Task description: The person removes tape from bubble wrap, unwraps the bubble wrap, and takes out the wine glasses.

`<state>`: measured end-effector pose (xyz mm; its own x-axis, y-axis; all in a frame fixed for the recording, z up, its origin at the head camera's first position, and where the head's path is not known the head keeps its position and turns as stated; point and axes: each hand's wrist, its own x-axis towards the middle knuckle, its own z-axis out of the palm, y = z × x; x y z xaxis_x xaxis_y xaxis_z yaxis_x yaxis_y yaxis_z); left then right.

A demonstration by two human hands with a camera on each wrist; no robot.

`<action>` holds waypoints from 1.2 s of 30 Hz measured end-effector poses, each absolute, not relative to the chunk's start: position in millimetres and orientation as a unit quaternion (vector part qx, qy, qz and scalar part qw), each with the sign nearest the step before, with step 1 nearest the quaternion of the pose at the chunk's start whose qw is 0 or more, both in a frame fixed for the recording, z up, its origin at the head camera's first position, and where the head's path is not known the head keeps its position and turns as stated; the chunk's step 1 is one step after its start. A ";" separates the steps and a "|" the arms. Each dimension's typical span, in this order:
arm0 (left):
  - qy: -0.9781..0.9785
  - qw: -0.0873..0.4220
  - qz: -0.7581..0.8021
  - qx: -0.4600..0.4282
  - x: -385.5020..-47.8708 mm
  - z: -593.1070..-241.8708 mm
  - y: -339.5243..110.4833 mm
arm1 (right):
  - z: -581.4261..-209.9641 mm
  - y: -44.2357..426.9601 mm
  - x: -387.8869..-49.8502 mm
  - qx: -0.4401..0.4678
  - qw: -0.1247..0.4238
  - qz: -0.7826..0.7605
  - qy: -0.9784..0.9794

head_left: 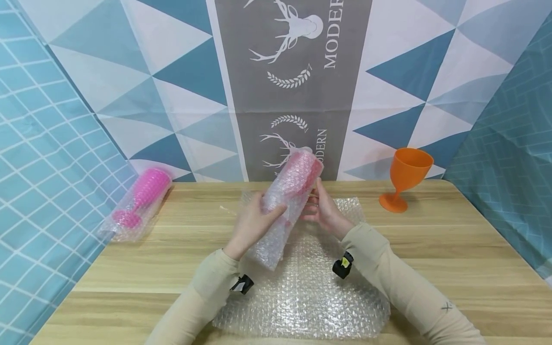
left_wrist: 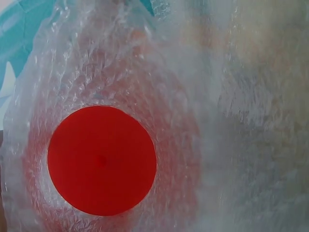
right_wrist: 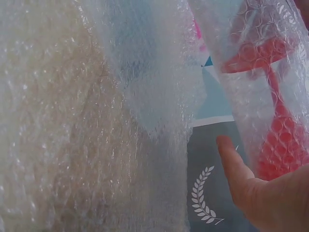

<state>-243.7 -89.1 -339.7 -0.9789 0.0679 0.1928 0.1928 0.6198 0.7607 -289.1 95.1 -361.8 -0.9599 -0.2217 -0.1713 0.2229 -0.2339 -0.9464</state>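
Note:
A red goblet (right_wrist: 282,140) shows through a roll of bubble wrap (head_left: 282,211), which is tilted above the table. My left hand (head_left: 254,223) grips the roll around its middle, thumb across the front. In the left wrist view the goblet's round red foot (left_wrist: 101,159) faces the camera inside the wrap's end; the left hand itself is hidden there. My right hand (head_left: 327,211) is at the roll's right side, its fingers loosely extended by the wrap and partly behind it. The right wrist view shows the right thumb (right_wrist: 234,169) straight beside the roll.
A flat bubble wrap sheet (head_left: 319,297) lies on the wooden table (head_left: 440,268) under both forearms. A pink goblet in bubble wrap (head_left: 140,201) lies at the back left. An unwrapped orange goblet (head_left: 407,172) stands upright at the back right, before the patterned backdrop (head_left: 396,72).

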 end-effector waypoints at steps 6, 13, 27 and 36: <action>-0.893 0.056 -0.440 -0.077 -242.0 -341.0 -83.6 | -361.6 95.0 -288.0 -0.005 0.133 -0.794 0.593; -0.875 0.012 -0.476 -0.082 -239.5 -346.8 -76.0 | -362.1 94.4 -285.0 0.002 0.130 -0.777 0.617; -0.878 -0.039 -0.466 -0.097 -233.9 -350.9 -70.7 | -361.2 99.4 -284.3 -0.003 0.117 -0.767 0.631; -0.878 -0.056 -0.464 -0.100 -232.9 -352.5 -67.7 | -362.2 105.3 -282.4 -0.027 0.123 -0.754 0.645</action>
